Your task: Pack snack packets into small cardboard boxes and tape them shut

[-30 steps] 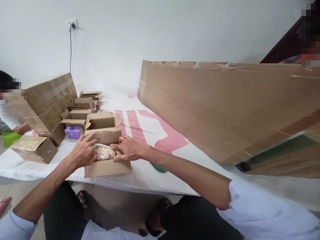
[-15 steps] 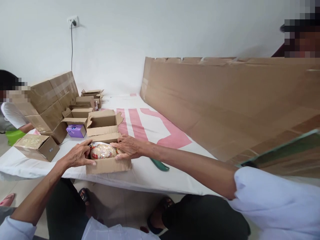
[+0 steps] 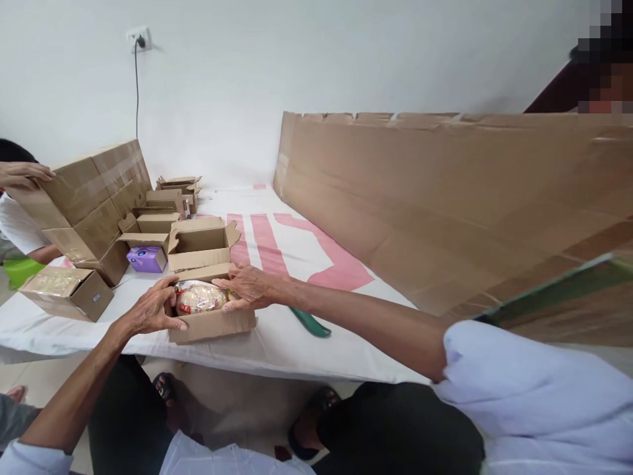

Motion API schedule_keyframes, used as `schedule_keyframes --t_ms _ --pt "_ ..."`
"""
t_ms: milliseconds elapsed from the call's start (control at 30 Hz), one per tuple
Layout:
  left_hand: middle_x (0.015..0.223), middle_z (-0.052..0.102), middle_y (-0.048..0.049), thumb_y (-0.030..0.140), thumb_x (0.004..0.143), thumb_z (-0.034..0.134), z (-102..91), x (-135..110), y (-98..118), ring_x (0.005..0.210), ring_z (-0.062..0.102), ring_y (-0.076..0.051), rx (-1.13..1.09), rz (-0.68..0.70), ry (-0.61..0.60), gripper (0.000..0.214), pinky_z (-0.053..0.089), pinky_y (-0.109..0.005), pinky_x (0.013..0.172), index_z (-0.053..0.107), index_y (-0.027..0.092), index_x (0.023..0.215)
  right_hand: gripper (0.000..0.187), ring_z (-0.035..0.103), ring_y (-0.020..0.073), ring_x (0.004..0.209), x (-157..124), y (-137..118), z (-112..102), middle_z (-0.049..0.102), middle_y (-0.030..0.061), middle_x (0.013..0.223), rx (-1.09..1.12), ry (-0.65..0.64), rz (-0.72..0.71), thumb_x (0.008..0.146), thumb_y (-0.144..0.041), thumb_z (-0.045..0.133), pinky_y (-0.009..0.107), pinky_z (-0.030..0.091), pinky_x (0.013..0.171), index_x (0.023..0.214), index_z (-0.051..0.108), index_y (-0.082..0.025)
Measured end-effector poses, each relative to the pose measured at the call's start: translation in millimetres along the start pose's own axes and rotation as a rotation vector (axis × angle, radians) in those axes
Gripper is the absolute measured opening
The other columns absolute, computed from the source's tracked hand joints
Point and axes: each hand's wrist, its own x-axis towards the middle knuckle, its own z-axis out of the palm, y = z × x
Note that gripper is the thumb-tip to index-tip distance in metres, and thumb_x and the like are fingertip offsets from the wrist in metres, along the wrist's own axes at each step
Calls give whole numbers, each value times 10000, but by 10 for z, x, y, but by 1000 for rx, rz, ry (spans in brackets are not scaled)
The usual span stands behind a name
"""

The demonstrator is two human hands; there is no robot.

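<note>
A small open cardboard box [image 3: 212, 328] sits at the table's near edge, in front of me. Inside it lies a clear plastic package with red print [image 3: 202, 298], its contents pale and rounded. My left hand [image 3: 154, 307] grips the box's left end, thumb over the front wall and fingers toward the back corner. At the other end my right hand [image 3: 250, 288] is closed over the box, with fingers by the back edge and thumb near the package. Some of the fingertips are hidden inside the box.
Behind stand an open carton [image 3: 202, 247] and a purple box [image 3: 147, 258]. Stacked cartons [image 3: 93, 191] rise at left, near a taped box [image 3: 66, 293] and a co-worker's hand [image 3: 24, 173]. A green curved object [image 3: 310, 323] lies right of my box. A large cardboard panel [image 3: 435, 204] borders the right.
Both my hands stay on the box around the package, nearly unmoved. The view has shifted slightly. At left, a co-worker's hand now rests on top of the stacked cartons.
</note>
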Motion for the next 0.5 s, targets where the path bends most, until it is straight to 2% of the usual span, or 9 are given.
schedule_keyframes --t_ms 67,267,500 --pt "1652 460 -202 704 681 906 3 -7 -3 1452 533 -456 10 -1 -3 610 519 -555 1107 567 215 816 740 608 357 1000 25 11 -6 747 188 968 -32 -41 -4 1054 -721 457 406 403 841 1422 605 -96" --pt "1624 484 -179 715 686 898 4 -20 -2 1472 506 -442 17 30 17 606 524 -531 1113 584 217 828 699 612 343 1015 1 33 -30 739 182 985 -37 -17 -57 1064 -715 430 408 397 882 1376 634 -123" --pt "1601 504 -164 702 681 903 -3 -32 39 1407 559 -420 6 29 23 596 522 -528 1110 582 223 832 659 621 334 1045 41 33 14 744 153 984 -15 -29 -70 1071 -676 434 424 397 933 1396 622 -135"
